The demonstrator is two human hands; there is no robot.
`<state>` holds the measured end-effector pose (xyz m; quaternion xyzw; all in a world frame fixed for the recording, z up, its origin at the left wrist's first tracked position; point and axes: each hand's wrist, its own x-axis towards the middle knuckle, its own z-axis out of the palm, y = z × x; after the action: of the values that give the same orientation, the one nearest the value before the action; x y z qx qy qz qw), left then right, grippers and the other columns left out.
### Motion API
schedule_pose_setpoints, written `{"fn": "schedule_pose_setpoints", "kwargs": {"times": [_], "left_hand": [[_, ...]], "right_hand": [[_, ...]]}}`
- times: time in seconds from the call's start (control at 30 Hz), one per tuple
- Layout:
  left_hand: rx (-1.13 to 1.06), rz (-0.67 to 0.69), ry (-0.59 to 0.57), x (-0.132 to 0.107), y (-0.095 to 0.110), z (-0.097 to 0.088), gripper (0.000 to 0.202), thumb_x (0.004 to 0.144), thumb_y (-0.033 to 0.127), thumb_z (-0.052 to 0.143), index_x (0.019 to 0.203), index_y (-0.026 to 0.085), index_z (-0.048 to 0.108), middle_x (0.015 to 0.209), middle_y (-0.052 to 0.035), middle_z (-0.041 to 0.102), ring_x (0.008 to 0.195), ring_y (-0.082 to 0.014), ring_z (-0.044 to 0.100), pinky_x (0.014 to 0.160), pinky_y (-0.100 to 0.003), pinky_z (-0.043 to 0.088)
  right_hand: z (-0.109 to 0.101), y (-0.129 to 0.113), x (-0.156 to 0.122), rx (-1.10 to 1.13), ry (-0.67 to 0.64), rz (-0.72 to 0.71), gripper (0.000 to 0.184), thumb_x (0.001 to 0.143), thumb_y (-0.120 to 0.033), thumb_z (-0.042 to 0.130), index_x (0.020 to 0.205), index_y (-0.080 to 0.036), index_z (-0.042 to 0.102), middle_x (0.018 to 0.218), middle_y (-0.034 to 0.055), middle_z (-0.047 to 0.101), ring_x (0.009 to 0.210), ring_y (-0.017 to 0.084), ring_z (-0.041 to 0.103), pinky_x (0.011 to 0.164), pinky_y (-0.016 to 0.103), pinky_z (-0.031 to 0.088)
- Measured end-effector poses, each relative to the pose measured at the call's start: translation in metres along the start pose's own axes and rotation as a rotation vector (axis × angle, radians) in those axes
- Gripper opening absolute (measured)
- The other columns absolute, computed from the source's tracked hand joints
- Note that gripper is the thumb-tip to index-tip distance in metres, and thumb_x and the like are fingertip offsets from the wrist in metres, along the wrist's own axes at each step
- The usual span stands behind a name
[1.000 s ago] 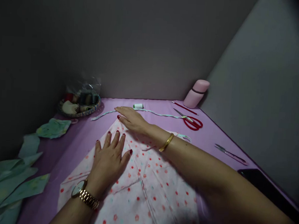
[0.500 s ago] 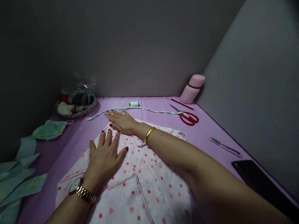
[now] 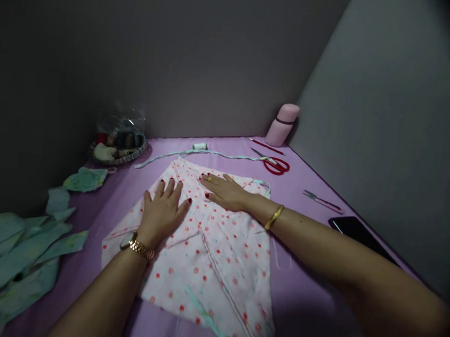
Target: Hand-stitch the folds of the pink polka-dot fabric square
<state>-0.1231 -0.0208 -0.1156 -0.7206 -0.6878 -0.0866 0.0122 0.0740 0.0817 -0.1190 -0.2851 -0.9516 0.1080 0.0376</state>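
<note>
A white cloth piece with red dots and sewn seams [image 3: 204, 259] lies spread over the purple table cover. My left hand [image 3: 163, 210] rests flat on its left part, fingers spread. Flat on the upper right part of the same cloth is my right hand [image 3: 225, 191], its fingers stretched out toward the left. Neither hand grips anything. A pale green tie [image 3: 208, 317] lies across the cloth's lower edge, and a small green loop [image 3: 262, 183] shows at its upper right corner.
Behind the cloth lie a twisted green cord [image 3: 226, 155], a thread spool [image 3: 200, 146], red-handled scissors [image 3: 276, 165] and a red pencil [image 3: 267, 146]. A pink bottle [image 3: 283, 125], thread snips [image 3: 323, 201] and a phone [image 3: 360, 237] line the right. Leftward are a thread basket [image 3: 128, 157] and green fabric scraps [image 3: 17, 257].
My right hand has slid right and nearer across the cloth, off its far corner. My left hand stays on the left part. The view has shifted, and more of the cloth's lower edge shows.
</note>
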Motion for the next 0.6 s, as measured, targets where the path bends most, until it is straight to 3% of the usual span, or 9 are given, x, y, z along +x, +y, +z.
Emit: {"fn": "schedule_pose_setpoints", "kwargs": {"times": [0.1, 0.17, 0.3, 0.43, 0.5, 0.6], "left_hand": [[-0.018, 0.0, -0.008, 0.002, -0.002, 0.002, 0.058, 0.088, 0.047, 0.023, 0.136, 0.016, 0.03, 0.144, -0.0155, 0.028, 0.131, -0.0369, 0.022, 0.095, -0.067, 0.022], [-0.033, 0.003, -0.007, 0.003, -0.001, -0.003, 0.057, 0.088, 0.045, 0.023, 0.136, 0.015, 0.029, 0.145, -0.0154, 0.028, 0.132, -0.0353, 0.022, 0.095, -0.067, 0.021], [-0.067, 0.036, 0.032, -0.009, 0.007, -0.031, 0.054, 0.091, 0.039, 0.019, 0.14, 0.017, 0.016, 0.149, -0.0098, 0.017, 0.136, -0.0249, 0.014, 0.101, -0.063, 0.015], [-0.174, 0.335, -0.087, -0.051, 0.018, -0.053, 0.048, 0.092, 0.037, 0.021, 0.139, 0.026, 0.02, 0.147, -0.001, 0.023, 0.134, -0.0138, 0.02, 0.106, -0.046, 0.023], [-0.105, 0.452, -0.142, -0.077, 0.021, -0.05, 0.046, 0.092, 0.033, 0.023, 0.137, 0.026, 0.028, 0.145, -0.0029, 0.03, 0.132, -0.0156, 0.027, 0.106, -0.048, 0.024], [0.05, 0.356, -0.118, -0.108, 0.017, -0.035, 0.044, 0.091, 0.031, 0.025, 0.133, 0.022, 0.038, 0.141, -0.0067, 0.035, 0.13, -0.0215, 0.031, 0.102, -0.053, 0.028]], "right_hand": [[-0.001, -0.004, 0.0, -0.005, 0.0, 0.004, 0.057, 0.093, -0.047, 0.022, 0.142, -0.018, 0.018, 0.147, 0.0087, 0.016, 0.136, 0.023, 0.012, 0.106, 0.054, 0.01], [-0.01, -0.009, -0.006, 0.007, 0.069, 0.053, 0.058, 0.093, -0.047, 0.021, 0.142, -0.018, 0.016, 0.148, 0.0085, 0.013, 0.136, 0.023, 0.01, 0.105, 0.055, 0.009], [-0.029, -0.025, -0.046, 0.068, 0.238, 0.172, 0.06, 0.093, -0.05, 0.014, 0.143, -0.017, 0.015, 0.148, 0.0073, 0.012, 0.136, 0.022, 0.01, 0.107, 0.05, 0.013], [-0.035, -0.061, -0.1, 0.112, 0.208, 0.137, 0.061, 0.092, -0.051, 0.017, 0.143, -0.017, 0.015, 0.147, 0.0074, 0.015, 0.136, 0.022, 0.012, 0.108, 0.048, 0.015], [-0.031, -0.085, -0.114, 0.131, 0.129, 0.069, 0.062, 0.092, -0.052, 0.022, 0.143, -0.018, 0.017, 0.146, 0.0075, 0.018, 0.135, 0.022, 0.015, 0.109, 0.047, 0.012], [-0.02, -0.115, -0.115, 0.143, 0.027, -0.059, 0.062, 0.09, -0.051, 0.029, 0.142, -0.017, 0.021, 0.145, 0.0093, 0.023, 0.135, 0.021, 0.018, 0.11, 0.047, 0.008]]}}
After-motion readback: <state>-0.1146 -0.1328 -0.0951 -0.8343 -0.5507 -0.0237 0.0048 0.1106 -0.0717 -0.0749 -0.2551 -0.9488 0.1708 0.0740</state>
